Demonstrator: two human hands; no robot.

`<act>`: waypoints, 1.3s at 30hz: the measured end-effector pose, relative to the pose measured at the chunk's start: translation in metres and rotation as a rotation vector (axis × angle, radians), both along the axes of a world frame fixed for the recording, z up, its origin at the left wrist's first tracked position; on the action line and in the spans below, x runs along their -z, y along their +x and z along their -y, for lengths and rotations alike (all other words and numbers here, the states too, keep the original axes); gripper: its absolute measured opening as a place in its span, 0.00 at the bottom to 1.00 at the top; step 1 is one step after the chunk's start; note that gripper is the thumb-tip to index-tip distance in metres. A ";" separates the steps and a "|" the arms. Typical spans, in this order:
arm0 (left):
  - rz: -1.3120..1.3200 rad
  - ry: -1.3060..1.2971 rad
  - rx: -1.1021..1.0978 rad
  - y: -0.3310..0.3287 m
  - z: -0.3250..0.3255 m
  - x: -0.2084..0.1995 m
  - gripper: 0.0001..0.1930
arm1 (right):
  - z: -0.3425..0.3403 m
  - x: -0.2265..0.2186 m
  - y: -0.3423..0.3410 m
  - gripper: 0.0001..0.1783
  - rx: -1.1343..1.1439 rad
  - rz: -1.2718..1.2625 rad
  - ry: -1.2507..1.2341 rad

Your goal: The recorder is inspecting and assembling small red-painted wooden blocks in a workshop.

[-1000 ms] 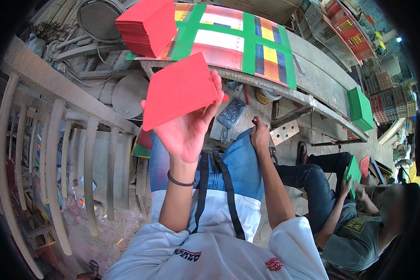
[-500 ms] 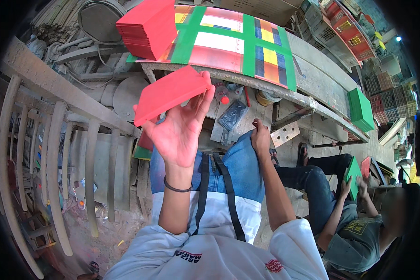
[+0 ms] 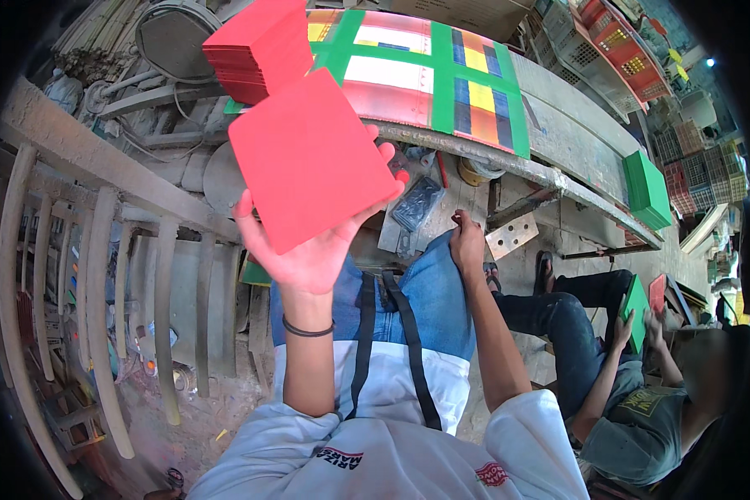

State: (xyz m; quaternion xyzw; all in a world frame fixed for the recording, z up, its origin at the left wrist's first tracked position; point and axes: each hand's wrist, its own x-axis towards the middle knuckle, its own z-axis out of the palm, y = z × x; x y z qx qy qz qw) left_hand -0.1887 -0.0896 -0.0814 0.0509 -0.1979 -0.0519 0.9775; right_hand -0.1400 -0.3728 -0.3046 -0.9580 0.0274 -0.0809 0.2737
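A flat red square board [image 3: 312, 162] with rounded corners rests in my raised left hand [image 3: 312, 262]. My thumb and fingers grip its edges from beneath, and its broad face is turned toward me. Just beyond it a tall stack of similar red boards [image 3: 242, 58] stands on the left end of the work table, partly covered by the held board. My right hand [image 3: 467, 242] lies on my right thigh, holding nothing, its fingers loosely stretched past the knee.
Green bands cross a colourful printed sheet on the table [image 3: 550, 92]. A green stack [image 3: 647, 192] stands at its right end. Beneath lie a dark wrapped packet [image 3: 418, 204] and a tin [image 3: 477, 171]. Wooden railings [image 3: 100, 275] stand left. A co-worker [image 3: 642, 417] holds a green board [image 3: 636, 308].
My left hand has tilted the red board so its broad face now shows, where before it was seen at a slant. My right hand stays on my thigh.
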 end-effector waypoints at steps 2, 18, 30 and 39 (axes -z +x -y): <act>-0.134 -0.030 -0.033 -0.003 -0.010 0.004 0.38 | -0.002 -0.001 -0.001 0.17 0.007 -0.016 -0.001; -0.317 -0.151 -0.049 0.009 -0.054 0.046 0.14 | -0.005 -0.009 0.002 0.18 -0.039 0.012 0.045; -0.022 1.384 -0.751 0.132 -0.164 -0.112 0.16 | -0.003 -0.008 0.005 0.19 -0.026 -0.072 0.056; -0.328 1.791 -0.656 0.290 -0.232 -0.101 0.16 | 0.000 -0.009 0.011 0.18 0.015 -0.072 0.121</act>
